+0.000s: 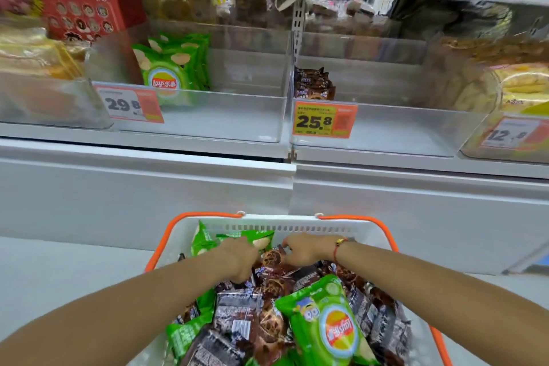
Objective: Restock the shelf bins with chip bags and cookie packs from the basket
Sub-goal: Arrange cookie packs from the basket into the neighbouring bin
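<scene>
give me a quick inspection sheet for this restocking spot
surface: white shelf ledge under clear bins
job's things: basket mixed with green chip bags and brown cookie packs; chip bin holds a few bags, cookie bin a few packs
clutter: red box, yellow packs in neighbouring bins
grippers: left hand and right hand down among the basket packs; grip unclear
cables: nothing seen
surroundings: price tags, pale floor

White metal shelving (142, 175) (upright slotted post (298, 18) between bays); pale floor (44, 270) below
</scene>
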`<state>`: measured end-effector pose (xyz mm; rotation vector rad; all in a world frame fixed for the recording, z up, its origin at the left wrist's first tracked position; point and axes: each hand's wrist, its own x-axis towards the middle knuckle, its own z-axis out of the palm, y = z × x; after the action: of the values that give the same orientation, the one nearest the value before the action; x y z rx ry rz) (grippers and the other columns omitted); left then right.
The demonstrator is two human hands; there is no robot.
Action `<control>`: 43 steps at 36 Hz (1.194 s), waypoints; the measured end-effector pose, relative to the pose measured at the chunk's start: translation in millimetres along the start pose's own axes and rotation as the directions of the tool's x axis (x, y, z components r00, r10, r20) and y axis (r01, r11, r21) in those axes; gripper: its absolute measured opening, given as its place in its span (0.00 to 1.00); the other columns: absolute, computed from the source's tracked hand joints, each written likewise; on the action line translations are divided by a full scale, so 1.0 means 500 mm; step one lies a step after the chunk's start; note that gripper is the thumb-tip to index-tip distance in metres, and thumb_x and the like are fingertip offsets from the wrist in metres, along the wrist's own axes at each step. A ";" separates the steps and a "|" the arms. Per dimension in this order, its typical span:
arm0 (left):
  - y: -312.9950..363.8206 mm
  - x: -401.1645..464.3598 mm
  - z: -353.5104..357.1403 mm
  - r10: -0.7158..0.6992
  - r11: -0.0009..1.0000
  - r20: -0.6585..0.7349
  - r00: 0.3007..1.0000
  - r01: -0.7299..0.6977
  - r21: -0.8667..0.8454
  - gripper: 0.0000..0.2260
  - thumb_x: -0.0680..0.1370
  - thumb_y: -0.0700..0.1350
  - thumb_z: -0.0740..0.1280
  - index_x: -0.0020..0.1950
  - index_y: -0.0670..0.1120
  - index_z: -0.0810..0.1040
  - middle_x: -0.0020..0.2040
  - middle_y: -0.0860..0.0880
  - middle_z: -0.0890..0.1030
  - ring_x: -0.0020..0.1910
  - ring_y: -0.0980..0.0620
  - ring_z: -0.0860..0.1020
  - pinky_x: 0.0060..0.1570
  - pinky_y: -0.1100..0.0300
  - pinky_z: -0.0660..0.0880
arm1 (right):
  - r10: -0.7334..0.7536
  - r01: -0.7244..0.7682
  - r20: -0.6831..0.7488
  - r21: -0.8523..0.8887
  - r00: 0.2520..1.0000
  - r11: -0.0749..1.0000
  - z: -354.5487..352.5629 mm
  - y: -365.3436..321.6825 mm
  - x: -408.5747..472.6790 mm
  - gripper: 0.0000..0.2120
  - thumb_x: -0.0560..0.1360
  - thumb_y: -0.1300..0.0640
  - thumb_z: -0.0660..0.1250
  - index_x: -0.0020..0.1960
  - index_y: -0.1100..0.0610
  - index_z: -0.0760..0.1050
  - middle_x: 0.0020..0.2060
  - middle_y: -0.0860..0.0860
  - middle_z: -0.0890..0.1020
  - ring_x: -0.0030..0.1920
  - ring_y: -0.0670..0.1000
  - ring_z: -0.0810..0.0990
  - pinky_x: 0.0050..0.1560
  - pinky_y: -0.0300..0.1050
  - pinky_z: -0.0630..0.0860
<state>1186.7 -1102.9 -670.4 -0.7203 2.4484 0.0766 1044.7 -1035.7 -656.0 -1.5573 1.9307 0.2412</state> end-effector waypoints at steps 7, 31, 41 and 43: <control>-0.002 0.003 -0.008 -0.038 0.993 -0.017 0.999 0.036 -0.110 0.18 0.81 0.45 0.59 0.71 0.51 0.70 0.63 0.41 0.76 0.63 0.42 0.73 0.57 0.51 0.71 | 0.037 -0.017 -0.098 0.196 0.994 0.980 0.039 -0.030 0.034 0.18 0.79 0.56 0.63 0.65 0.65 0.70 0.62 0.61 0.76 0.62 0.59 0.74 0.57 0.45 0.70; -0.065 -0.106 -0.207 0.082 0.305 -0.231 0.970 -0.245 -0.920 0.06 0.76 0.43 0.70 0.51 0.48 0.74 0.48 0.51 0.82 0.44 0.59 0.80 0.48 0.63 0.76 | -0.141 0.188 -0.135 0.464 0.981 0.866 -0.254 0.052 -0.183 0.12 0.72 0.64 0.72 0.51 0.56 0.72 0.43 0.50 0.80 0.42 0.45 0.80 0.37 0.35 0.77; -0.068 -0.149 -0.383 -0.118 0.217 -0.561 0.819 -0.530 -0.820 0.04 0.76 0.43 0.70 0.49 0.50 0.80 0.45 0.49 0.84 0.44 0.58 0.80 0.45 0.67 0.75 | -0.196 0.445 -0.602 0.296 0.774 0.845 -0.373 0.039 -0.282 0.11 0.70 0.53 0.75 0.52 0.47 0.80 0.47 0.51 0.84 0.48 0.55 0.82 0.54 0.50 0.78; -0.070 -0.144 -0.409 -0.158 0.247 -0.632 0.758 -0.590 -0.769 0.05 0.75 0.43 0.71 0.50 0.51 0.81 0.47 0.49 0.84 0.46 0.59 0.80 0.43 0.71 0.74 | -0.197 0.463 -0.666 0.249 0.719 0.851 -0.399 0.044 -0.284 0.10 0.69 0.53 0.76 0.49 0.46 0.81 0.45 0.50 0.85 0.47 0.58 0.82 0.54 0.57 0.77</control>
<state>1148.4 -1141.3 -457.6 -0.9000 2.9174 1.9686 965.9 -1016.7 -423.6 -1.7885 1.9130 -0.8966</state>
